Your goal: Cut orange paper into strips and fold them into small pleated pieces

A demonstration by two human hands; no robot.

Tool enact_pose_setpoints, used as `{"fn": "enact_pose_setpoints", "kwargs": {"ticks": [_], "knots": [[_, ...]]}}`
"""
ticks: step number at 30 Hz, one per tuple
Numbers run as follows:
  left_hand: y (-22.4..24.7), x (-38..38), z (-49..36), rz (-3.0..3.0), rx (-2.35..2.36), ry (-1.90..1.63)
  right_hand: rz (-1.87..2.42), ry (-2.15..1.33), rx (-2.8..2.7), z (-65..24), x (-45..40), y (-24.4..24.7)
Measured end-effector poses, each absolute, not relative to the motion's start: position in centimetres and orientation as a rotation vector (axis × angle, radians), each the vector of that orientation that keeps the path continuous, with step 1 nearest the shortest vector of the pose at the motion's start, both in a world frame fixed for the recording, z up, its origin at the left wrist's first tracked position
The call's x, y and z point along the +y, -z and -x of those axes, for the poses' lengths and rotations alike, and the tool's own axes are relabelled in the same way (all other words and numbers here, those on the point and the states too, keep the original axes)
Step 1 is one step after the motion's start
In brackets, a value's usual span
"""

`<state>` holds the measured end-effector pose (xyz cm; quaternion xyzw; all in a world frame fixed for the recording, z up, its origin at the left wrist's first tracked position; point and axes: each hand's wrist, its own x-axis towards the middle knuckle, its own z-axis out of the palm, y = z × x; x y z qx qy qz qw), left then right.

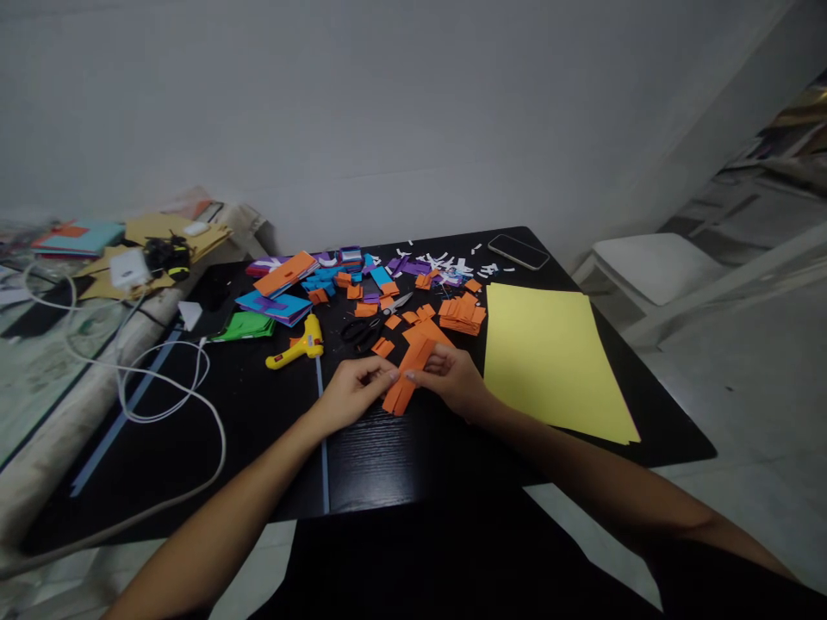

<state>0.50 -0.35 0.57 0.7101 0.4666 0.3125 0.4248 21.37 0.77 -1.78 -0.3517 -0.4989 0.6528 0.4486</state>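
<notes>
An orange paper strip (408,376) with creases is held tilted between my two hands, over the black table. My left hand (357,387) pinches its left edge between thumb and fingers. On the strip's right side, my right hand (450,375) grips it, thumb on top and fingers curled behind. More orange paper (430,330) lies just beyond the strip. Black-handled scissors (371,330) rest left of that, among small orange pieces. A stack of folded orange pieces (463,314) stands behind my right hand.
Yellow sheets (552,362) lie at the right, a phone (519,251) behind them. A yellow glue gun (301,343), green paper (245,326) and a looping white cable (216,413) are at the left. White scraps (445,265) litter the back. A white stool (659,267) stands beyond the table.
</notes>
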Motion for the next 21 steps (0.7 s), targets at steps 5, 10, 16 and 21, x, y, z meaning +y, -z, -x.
{"fn": "enact_pose_setpoints", "kwargs": {"ticks": [5, 10, 16, 21], "knots": [[-0.63, -0.58, -0.71, -1.868, 1.156, -0.803, 0.888, -1.604, -1.241, -21.24, 0.75, 1.78], [-0.51, -0.70, -0.88, -1.855, 1.160, -0.770, 0.892, -1.591, -1.269, -21.28, 0.79, 1.89], [-0.38, -0.68, -0.81, -1.798, 1.194, -0.736, 0.877, -1.595, -1.274, -21.32, 0.71, 1.76], [-0.36, -0.55, -0.82, -1.779, 1.192, -0.803, 0.894, -1.566, -1.292, -21.31, 0.77, 1.75]]}}
